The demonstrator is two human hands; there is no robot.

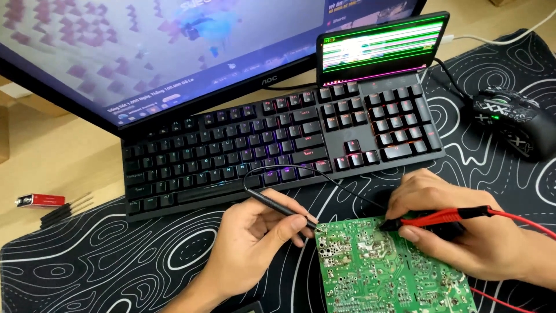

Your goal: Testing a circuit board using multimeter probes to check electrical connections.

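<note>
Head view: hands (370,232) pinching probes (278,206)

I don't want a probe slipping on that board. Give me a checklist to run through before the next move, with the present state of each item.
1. Black probe gripped in the left hand: ok, pinched like a pen.
2. Black tip on the green circuit board: ok, at its upper left corner.
3. Red probe gripped in the right hand: ok.
4. Red tip touching a solder point: cannot tell, the tip meets the board's top edge but the contact is too small to judge.
5. Black lead free of snags: ok, it loops loosely over the keyboard edge.
6. Board steadied: cannot tell, the right hand rests by its upper right edge.
</note>
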